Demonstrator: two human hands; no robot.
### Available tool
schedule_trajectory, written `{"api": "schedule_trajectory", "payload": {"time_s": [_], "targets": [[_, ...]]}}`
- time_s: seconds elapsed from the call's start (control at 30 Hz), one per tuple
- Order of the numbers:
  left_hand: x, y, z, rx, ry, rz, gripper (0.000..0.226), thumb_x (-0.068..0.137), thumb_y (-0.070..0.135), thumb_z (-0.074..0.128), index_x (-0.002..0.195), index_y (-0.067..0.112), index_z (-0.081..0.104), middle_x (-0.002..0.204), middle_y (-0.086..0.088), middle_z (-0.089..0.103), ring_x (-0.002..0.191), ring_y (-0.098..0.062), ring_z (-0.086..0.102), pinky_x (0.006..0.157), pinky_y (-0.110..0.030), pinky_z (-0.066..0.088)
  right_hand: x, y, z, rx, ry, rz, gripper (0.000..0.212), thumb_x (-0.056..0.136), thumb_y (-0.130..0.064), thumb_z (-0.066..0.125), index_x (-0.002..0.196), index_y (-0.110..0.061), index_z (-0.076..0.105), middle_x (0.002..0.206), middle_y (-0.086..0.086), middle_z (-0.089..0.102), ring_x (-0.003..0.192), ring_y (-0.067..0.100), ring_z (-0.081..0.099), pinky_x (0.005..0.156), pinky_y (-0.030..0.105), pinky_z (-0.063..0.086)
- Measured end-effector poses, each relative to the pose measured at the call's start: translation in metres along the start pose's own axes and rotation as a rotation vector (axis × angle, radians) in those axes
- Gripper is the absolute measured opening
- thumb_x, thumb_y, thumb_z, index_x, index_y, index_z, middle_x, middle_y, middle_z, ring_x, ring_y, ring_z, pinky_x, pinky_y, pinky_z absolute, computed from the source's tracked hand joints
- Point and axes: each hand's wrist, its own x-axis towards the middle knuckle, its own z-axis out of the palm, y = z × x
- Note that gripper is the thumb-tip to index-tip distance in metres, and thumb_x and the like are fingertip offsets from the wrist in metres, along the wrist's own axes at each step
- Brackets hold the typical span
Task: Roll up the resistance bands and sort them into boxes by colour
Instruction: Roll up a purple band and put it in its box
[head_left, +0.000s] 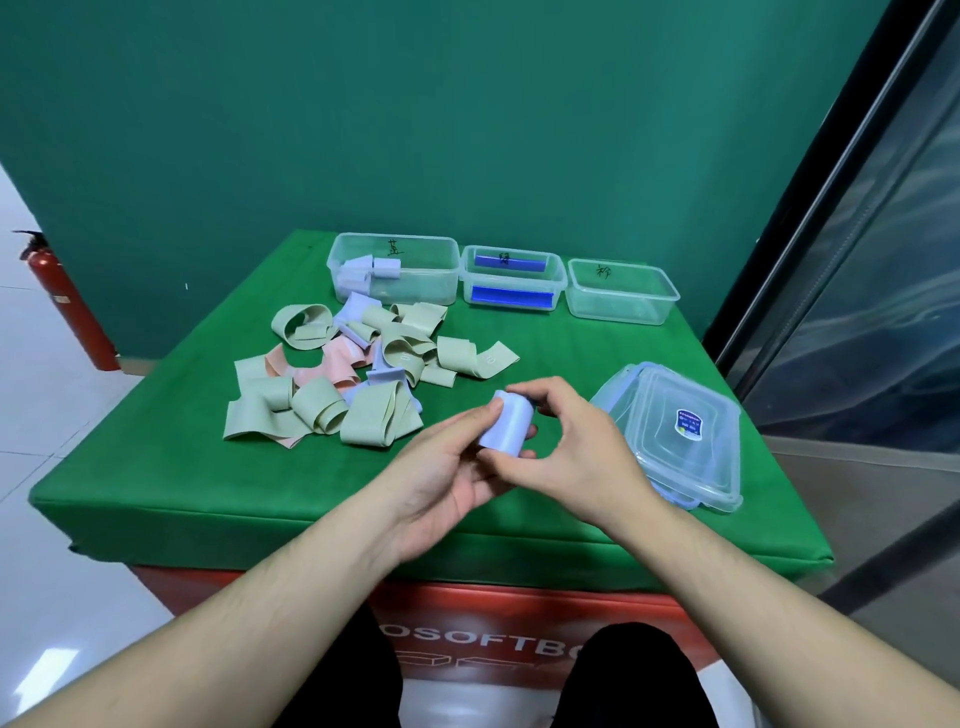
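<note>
**Blue roll in hand, pile waiting**

So, the pale blue rolled-up rubber band (506, 426) is up off the green cloth-covered table (156, 467), held between both hands. The left hand (447, 478) cups it from below with the thumb on its side, and the right hand (566, 447) curls round it from the right. Just behind sits the loose heap of sage-green, pink and blue bands (358, 369). At the back edge are three clear plastic boxes in a row: the left box (395, 267) already has blue rolls in it, then the middle box (511, 280), then the right box (621, 291). Stacked clear lids (680, 431) lie to the right.
</note>
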Motion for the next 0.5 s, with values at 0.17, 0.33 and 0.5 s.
{"api": "schedule_trajectory", "payload": {"time_s": [0.17,0.33,0.5], "targets": [[0.004,0.012,0.007,-0.057,0.039,-0.035,0.033,0.097,0.026,0.055,0.123,0.006,0.061,0.107,-0.019,0.072,0.091,-0.02,0.071,0.08,-0.034,0.06,0.018,-0.008,0.001,-0.01,0.032,0.041,0.053,0.06,-0.058,0.075,0.105,-0.038,0.055,0.104,-0.022,0.066,0.105,-0.005,0.059,0.092,0.028,0.049],[0.014,0.027,0.007,-0.078,0.092,-0.061,0.031,0.097,0.026,0.056,0.119,0.006,0.062,0.097,-0.015,0.073,0.083,-0.019,0.071,0.073,-0.033,0.061,0.034,-0.012,0.004,-0.036,0.078,0.036,0.047,0.063,-0.054,0.079,0.1,-0.039,0.054,0.102,-0.02,0.067,0.103,-0.003,0.061,0.089,0.023,0.049],[0.032,0.039,-0.001,-0.085,0.163,-0.046,0.041,0.096,0.021,0.058,0.134,0.004,0.053,0.092,-0.017,0.072,0.079,-0.018,0.071,0.068,-0.032,0.061,0.057,-0.01,0.008,-0.034,-0.04,0.06,0.064,0.068,-0.051,0.079,0.122,-0.046,0.044,0.11,-0.023,0.063,0.101,0.001,0.06,0.087,0.022,0.047]]}}
